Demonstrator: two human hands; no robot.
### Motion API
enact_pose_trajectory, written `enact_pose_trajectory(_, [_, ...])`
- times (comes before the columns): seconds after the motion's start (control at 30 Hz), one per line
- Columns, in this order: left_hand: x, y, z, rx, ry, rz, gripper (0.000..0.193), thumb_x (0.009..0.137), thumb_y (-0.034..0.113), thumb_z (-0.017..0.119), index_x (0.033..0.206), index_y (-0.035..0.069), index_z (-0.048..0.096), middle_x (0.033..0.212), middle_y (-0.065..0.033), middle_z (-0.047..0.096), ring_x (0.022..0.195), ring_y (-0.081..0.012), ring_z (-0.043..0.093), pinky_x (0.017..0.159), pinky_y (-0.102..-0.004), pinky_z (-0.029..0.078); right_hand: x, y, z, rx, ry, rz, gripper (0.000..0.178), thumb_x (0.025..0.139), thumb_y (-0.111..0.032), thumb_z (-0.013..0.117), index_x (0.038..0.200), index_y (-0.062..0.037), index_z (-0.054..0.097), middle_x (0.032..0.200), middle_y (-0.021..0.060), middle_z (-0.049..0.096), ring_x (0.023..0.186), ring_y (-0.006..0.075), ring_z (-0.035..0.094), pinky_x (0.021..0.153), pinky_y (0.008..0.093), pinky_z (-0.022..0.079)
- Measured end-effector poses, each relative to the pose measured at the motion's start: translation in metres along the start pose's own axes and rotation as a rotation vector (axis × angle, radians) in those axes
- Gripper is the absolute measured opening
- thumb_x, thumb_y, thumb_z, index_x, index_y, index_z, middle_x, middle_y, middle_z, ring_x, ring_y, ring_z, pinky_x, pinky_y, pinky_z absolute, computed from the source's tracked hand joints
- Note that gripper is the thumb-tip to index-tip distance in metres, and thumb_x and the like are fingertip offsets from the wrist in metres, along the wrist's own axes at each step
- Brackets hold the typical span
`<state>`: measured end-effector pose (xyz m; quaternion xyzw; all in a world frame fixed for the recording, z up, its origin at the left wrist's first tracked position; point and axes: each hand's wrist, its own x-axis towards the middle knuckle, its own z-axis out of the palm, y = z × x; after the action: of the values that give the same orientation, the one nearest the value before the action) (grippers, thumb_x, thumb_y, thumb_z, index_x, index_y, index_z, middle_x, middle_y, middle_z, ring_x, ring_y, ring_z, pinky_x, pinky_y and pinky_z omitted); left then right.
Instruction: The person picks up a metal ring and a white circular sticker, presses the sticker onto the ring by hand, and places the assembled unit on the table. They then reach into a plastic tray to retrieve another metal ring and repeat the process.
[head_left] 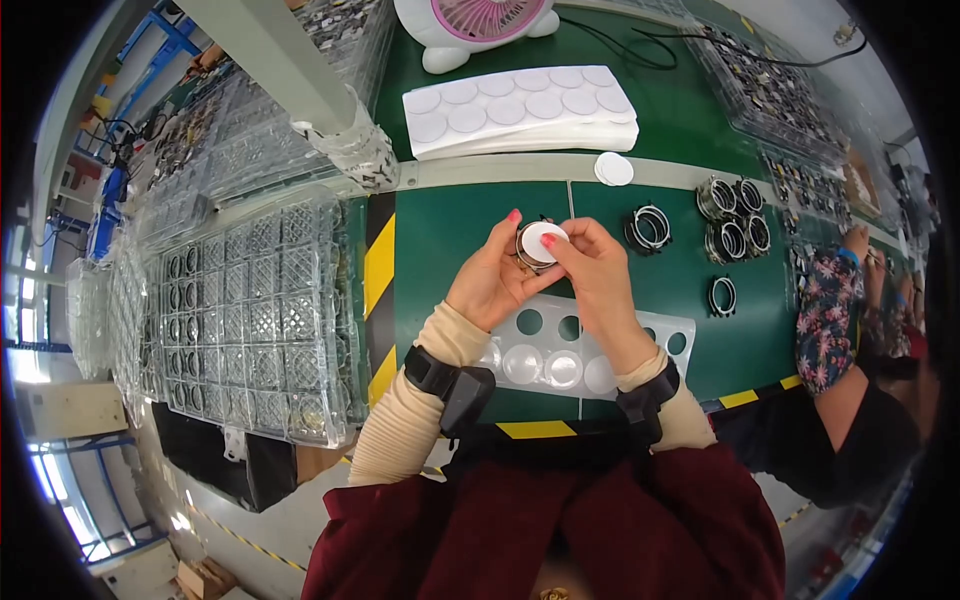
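Your left hand (pixel 490 280) is curled closed around a ring (pixel 524 261), held up over the green worktop (pixel 450 215). A white disc (pixel 539 236) lies across the ring's face. Your right hand (pixel 600 275) is partly closed, a fingertip on the disc; you can't tell from here whether it grips or only presses. Beneath your hands lies a clear sheet (pixel 648 378) with round holes and discs. To your right stand a lone ring (pixel 648 229), a cluster of rings (pixel 733 220) and, nearer you, another ring (pixel 733 296). Loose discs (pixel 613 169) lie beyond your hands.
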<state>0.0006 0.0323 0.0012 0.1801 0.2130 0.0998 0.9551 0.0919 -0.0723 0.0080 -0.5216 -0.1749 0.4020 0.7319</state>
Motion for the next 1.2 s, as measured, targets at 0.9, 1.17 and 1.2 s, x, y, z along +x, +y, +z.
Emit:
enact_pose_trajectory(0.9, [0.001, -0.004, -0.004, 0.071, -0.008, -0.001, 0.036, 0.093, 0.032, 0.041, 0.105, 0.000, 0.051, 0.101, -0.0132, 0.059, 0.096, -0.0231, 0.059, 0.082, -0.0336, 0.052, 0.002, 0.011, 0.002, -0.287, 0.060, -0.172, 0.020, 0.080, 0.002, 0.059, 0.093, -0.0040, 0.046, 0.082, 0.0050, 0.062, 0.070, 0.0056, 0.055, 0.059, 0.0186, 0.045])
enact_pose_trajectory(1.17, [-0.004, -0.002, 0.004, 0.076, -0.026, -0.030, 0.030, 0.091, 0.031, 0.046, 0.101, 0.004, 0.052, 0.096, -0.0073, 0.059, 0.090, -0.0166, 0.059, 0.084, -0.0345, 0.050, 0.010, 0.005, 0.002, -0.229, 0.072, -0.017, 0.020, 0.081, -0.006, 0.061, 0.097, -0.0006, 0.051, 0.074, 0.0035, 0.058, 0.064, 0.0054, 0.052, 0.052, 0.0180, 0.042])
enact_pose_trajectory(1.2, [-0.006, -0.002, 0.007, 0.081, -0.035, -0.036, 0.030, 0.091, 0.031, 0.047, 0.101, 0.004, 0.052, 0.096, -0.0073, 0.059, 0.090, -0.0169, 0.059, 0.084, -0.0347, 0.050, 0.011, 0.005, 0.003, -0.229, 0.071, -0.018, 0.020, 0.081, -0.006, 0.061, 0.097, -0.0006, 0.051, 0.074, 0.0035, 0.058, 0.064, 0.0054, 0.052, 0.052, 0.0180, 0.042])
